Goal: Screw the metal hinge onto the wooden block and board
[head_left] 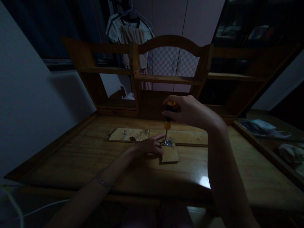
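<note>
My right hand (190,110) is closed around the black and yellow handle of a screwdriver (168,122), held upright with its tip down on a small metal hinge (168,142). The hinge lies across a small wooden block (170,154) and a long flat wooden board (156,135) on the wooden desk (95,158). My left hand (150,146) rests on the desk just left of the hinge, fingers curled, with a fingertip reaching the screwdriver's shaft near the hinge. A thin bracelet circles my left wrist.
A wooden shelf unit (171,76) stands at the back of the desk. Clothes on a hanger (129,31) hang behind it. A white wall (23,101) runs along the left. Papers or bags (266,126) lie at the right. A white cable (14,205) shows at lower left.
</note>
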Tool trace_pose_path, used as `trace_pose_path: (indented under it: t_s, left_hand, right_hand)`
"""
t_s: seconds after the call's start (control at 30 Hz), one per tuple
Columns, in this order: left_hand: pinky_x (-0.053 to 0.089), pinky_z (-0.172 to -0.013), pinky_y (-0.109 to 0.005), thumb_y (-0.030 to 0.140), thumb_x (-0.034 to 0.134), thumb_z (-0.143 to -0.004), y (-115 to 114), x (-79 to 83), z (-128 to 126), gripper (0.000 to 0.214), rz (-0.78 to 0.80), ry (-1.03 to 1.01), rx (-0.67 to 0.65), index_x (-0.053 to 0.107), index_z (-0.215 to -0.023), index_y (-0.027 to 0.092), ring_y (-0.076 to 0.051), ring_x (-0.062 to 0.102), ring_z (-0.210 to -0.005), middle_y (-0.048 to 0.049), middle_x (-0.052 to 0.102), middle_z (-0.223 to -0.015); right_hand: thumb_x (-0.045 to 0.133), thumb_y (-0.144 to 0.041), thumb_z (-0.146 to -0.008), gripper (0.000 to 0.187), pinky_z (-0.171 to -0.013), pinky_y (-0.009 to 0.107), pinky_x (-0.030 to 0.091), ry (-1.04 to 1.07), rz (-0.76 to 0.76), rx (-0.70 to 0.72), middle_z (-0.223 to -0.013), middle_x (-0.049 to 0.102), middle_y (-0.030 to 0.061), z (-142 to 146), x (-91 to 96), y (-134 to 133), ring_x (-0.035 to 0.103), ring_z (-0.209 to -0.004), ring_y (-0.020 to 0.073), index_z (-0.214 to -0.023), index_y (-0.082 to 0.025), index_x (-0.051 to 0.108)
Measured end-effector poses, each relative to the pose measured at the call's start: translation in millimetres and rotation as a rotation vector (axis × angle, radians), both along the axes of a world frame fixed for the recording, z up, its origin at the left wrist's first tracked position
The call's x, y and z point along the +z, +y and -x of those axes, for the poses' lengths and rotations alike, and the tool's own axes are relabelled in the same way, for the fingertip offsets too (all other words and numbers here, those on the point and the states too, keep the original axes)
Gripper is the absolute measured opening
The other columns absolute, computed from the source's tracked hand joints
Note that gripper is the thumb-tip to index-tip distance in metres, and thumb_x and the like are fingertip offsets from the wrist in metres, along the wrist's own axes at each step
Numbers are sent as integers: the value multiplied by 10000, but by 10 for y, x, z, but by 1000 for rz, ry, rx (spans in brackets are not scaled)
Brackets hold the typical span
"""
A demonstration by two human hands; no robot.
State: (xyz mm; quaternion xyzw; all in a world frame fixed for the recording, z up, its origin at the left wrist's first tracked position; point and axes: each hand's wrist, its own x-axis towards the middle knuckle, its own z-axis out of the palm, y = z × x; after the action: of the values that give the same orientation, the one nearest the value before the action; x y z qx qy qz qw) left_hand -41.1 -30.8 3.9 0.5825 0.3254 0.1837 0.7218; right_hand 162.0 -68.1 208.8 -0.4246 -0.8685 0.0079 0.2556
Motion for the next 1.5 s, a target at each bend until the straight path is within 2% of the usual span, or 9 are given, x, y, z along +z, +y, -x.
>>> trace_pose_path:
  t_s: [0.1,0.17,0.33,0.5,0.63,0.83,1.17,1.4,1.5]
  left_hand:
    - [519,-943,-368,98,839,-709,-13,-13,-3,1158,42,-72,1,179,-1646,269,-229,726,-1026,-79,760,-1154]
    - [502,-1000,-400,66,845,-685,-11,-24,-3,1182,69,-92,10,186,-1645,274,-243,719,-1076,-100,747,-1213]
    - [511,-983,-382,46,858,-645,-11,5,-3,1207,95,-84,30,213,-1642,262,-232,728,-1043,-86,758,-1144]
    - [518,-953,-345,52,842,-669,-49,66,-14,1185,94,-75,45,197,-1649,217,-214,727,-1016,-106,758,-1116]
    - [525,-937,-339,66,847,-654,-36,42,-19,1186,94,-68,43,215,-1644,222,-229,726,-1029,-113,750,-1167]
    - [524,-926,-353,91,878,-618,17,-6,-17,1163,96,-41,51,302,-1619,232,-246,718,-1034,-107,748,-1150]
    - [521,-966,-377,72,869,-630,22,-44,-9,1132,93,-67,39,325,-1605,254,-241,720,-1051,-105,742,-1193]
    - [525,-936,-353,131,873,-675,22,-48,11,1098,50,-73,7,317,-1613,261,-243,720,-1037,-92,747,-1133]
    - [522,-925,-343,140,856,-698,18,-33,7,1071,7,-48,-3,312,-1616,240,-233,721,-1015,-70,755,-1056]
  right_hand:
    - [679,-354,-920,284,-699,263,444,11,8,8,-944,734,44,-3,-3,6,664,-821,174,-1152,-193,705]
    - [680,-360,-919,305,-707,265,448,17,8,2,-986,734,57,-7,-6,9,667,-855,184,-1175,-194,695]
    - [670,-343,-930,296,-726,270,448,10,0,9,-986,734,56,0,-19,18,661,-852,183,-1188,-200,689]
    - [658,-321,-925,288,-733,269,434,4,-4,38,-977,739,45,35,-1,-10,652,-827,173,-1185,-201,696]
    - [601,-254,-907,416,-758,271,438,-20,25,69,-1054,745,63,57,57,-84,652,-841,172,-1307,-168,675]
    - [564,-248,-898,480,-748,268,438,-34,30,15,-1091,746,69,56,76,-108,659,-877,184,-1362,-175,663]
    - [614,-321,-930,470,-818,303,481,-29,-7,-35,-1005,768,83,56,34,-51,700,-942,226,-1374,-175,664]
    - [610,-407,-950,518,-934,364,481,-65,-66,-92,-1214,729,143,76,-11,-23,682,-1072,281,-1398,-147,627]
    - [574,-349,-936,432,-932,382,483,-95,-62,-117,-1187,728,170,79,2,-33,670,-1101,314,-1288,-117,668]
